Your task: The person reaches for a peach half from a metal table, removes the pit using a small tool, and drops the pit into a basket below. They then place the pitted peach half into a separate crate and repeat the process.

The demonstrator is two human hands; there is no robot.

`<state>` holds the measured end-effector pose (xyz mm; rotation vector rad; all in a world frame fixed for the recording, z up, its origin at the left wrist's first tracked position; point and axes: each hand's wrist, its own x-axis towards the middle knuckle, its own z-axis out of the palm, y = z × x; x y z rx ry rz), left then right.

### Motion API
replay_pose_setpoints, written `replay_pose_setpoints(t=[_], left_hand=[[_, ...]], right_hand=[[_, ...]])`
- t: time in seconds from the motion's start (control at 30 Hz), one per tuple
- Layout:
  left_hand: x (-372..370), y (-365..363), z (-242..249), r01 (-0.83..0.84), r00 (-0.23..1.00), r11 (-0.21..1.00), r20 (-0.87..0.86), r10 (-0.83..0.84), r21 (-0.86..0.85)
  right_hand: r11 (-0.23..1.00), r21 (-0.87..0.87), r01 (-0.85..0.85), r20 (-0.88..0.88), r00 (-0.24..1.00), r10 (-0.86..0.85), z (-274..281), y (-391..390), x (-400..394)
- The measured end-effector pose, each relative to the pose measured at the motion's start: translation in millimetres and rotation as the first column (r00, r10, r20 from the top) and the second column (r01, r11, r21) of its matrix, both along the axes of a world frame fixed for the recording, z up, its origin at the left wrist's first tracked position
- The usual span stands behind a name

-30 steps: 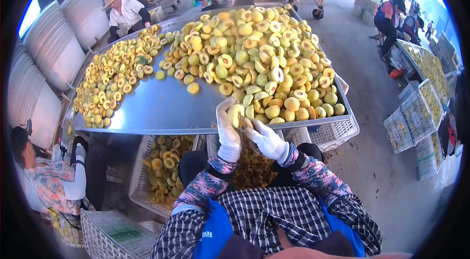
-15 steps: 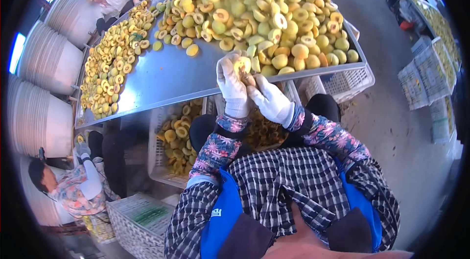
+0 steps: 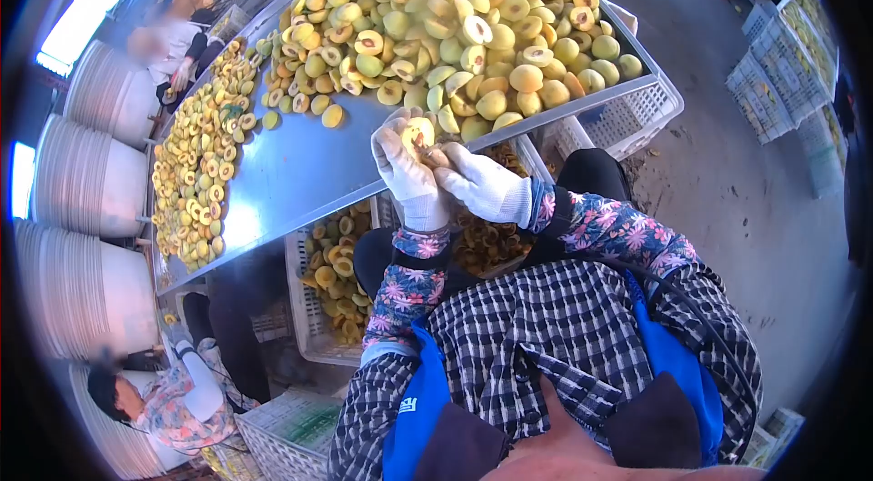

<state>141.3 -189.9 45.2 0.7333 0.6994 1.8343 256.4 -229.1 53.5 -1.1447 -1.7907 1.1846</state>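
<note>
At the near edge of the metal table [image 3: 309, 196], my gloved left hand [image 3: 406, 174] is closed on a cut yellow fruit half [image 3: 419, 133], its cut face showing a brown centre. My gloved right hand [image 3: 482, 183] is pinched right beside it, fingers touching the fruit's lower edge; something small and brownish shows at its fingertips, too hidden to name. Behind my hands lies a large heap of yellow-green fruit halves [image 3: 436, 26]. A second, smaller pile of fruit halves [image 3: 195, 172] covers the table's left side.
Below the table stand a crate of fruit halves [image 3: 314, 335] and a container of brown scraps [image 3: 482, 245]. A white crate [image 3: 637, 122] juts out at right. One co-worker [image 3: 182, 404] sits lower left, another [image 3: 173, 54] upper left. Stacked white tubs [image 3: 77, 290] line the left; crates [image 3: 773, 72] stand right.
The view has shifted and tilted, so the table and hands appear further left. Both hands stay together at the fruit half, with little change in their hold.
</note>
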Motion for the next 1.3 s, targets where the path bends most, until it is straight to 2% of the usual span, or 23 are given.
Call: replay_pose_setpoints(t=[0.07, 0.1, 0.17, 0.23, 0.27, 0.4, 0.43, 0.5, 0.53, 0.57, 0.63, 0.67, 0.8, 0.87, 0.9, 1.0, 1.03, 1.1, 1.13, 1.17, 1.23, 1.27, 1.3], left_hand=[[0, -1, -1, 0.018, 0.999, 0.998, -0.035, -0.016, 0.061], [1, -1, 0, 0.029, 0.998, 0.992, -0.065, -0.021, 0.121], [2, -2, 3, 0.031, 0.997, 0.994, -0.074, -0.023, 0.105], [-1, -5, 4, 0.057, 0.994, 0.993, -0.099, -0.047, 0.099], [-4, -3, 3, 0.084, 0.98, 0.993, -0.185, -0.068, 0.079], [-9, 4, 3, 0.182, 0.971, 0.977, -0.135, -0.197, -0.113], [-10, 5, 3, 0.179, 0.972, 0.978, -0.132, -0.192, -0.11], [-13, 5, 5, 0.283, 0.955, 0.939, -0.029, -0.294, -0.196], [-13, 4, 7, 0.322, 0.945, 0.922, 0.015, -0.327, -0.215], [-11, 2, 11, 0.315, 0.947, 0.925, 0.014, -0.32, -0.214], [-6, -1, 19, 0.364, 0.931, 0.884, 0.148, -0.334, -0.295], [-2, -4, 25, 0.326, 0.945, 0.878, 0.141, -0.295, -0.351], [-3, -1, 23, 0.251, 0.967, 0.89, 0.052, -0.25, -0.382], [-12, 4, 20, 0.387, 0.911, 0.799, 0.054, -0.41, -0.459], [-13, 3, 18, 0.379, 0.917, 0.801, 0.071, -0.393, -0.464], [-14, 3, 13, 0.427, 0.89, 0.789, 0.052, -0.452, -0.442], [-12, 2, 10, 0.418, 0.898, 0.798, 0.067, -0.435, -0.434], [-8, 8, -2, 0.43, 0.901, 0.812, 0.241, -0.36, -0.394], [-15, 23, -28, 0.423, 0.865, 0.852, 0.416, -0.279, -0.308], [-22, 23, -29, 0.336, 0.856, 0.885, 0.496, -0.144, -0.323], [-52, 12, -19, 0.158, 0.946, 0.939, 0.321, -0.054, -0.307], [-70, -6, 5, 0.009, 0.998, 0.964, -0.058, -0.026, -0.265], [-91, -26, 23, -0.115, 0.902, 0.978, -0.43, 0.029, -0.176]], right_hand=[[1.0, -0.03, 0.005, -0.003, 1.0, -0.005, -1, 0, 0], [0.999, 0.031, 0.023, -0.026, 0.999, -0.022, -5, 0, -1], [0.995, 0.089, 0.054, -0.054, 0.997, -0.049, -6, -1, 2], [0.995, 0.081, -0.054, 0.102, 0.994, 0.046, -1, 4, 10], [0.991, 0.075, -0.112, 0.189, 0.977, 0.096, 10, 3, 16], [0.992, 0.013, -0.129, 0.212, 0.969, 0.123, 12, 6, 24], [0.972, -0.152, -0.18, -0.008, 0.984, 0.18, 11, 6, 29], [0.834, -0.41, -0.369, -0.448, 0.878, 0.169, 8, 7, 32], [0.782, -0.478, -0.4, -0.534, 0.839, 0.103, 7, 5, 29], [0.779, -0.477, -0.406, -0.534, 0.838, 0.11, 8, 4, 28], [0.689, -0.568, -0.45, -0.62, 0.785, 0.002, 11, 1, 30], [0.65, -0.583, -0.487, -0.661, 0.75, -0.032, 9, 1, 29], [0.696, -0.569, -0.439, -0.644, 0.764, -0.045, 2, -4, 23], [0.693, -0.551, -0.465, -0.632, 0.775, 0.018, 0, -5, 25], [0.678, -0.565, -0.47, -0.622, 0.783, 0.024, -1, -7, 26], [0.55, -0.596, -0.585, -0.739, 0.667, -0.09, 2, -9, 26], [0.538, -0.606, -0.586, -0.728, 0.682, -0.076, 1, -11, 24], [0.566, -0.615, -0.549, -0.735, 0.658, -0.161, -1, -12, 17], [0.636, -0.606, -0.478, -0.695, 0.707, -0.131, 2, -16, 16], [0.63, -0.607, -0.484, -0.689, 0.716, -0.113, 3, -20, 18], [0.786, -0.438, -0.435, -0.634, 0.77, 0.073, 3, -26, 30], [0.821, -0.409, -0.399, -0.528, 0.837, 0.144, -2, -24, 38], [0.849, -0.337, -0.406, -0.377, 0.885, 0.274, -17, -20, 48]])
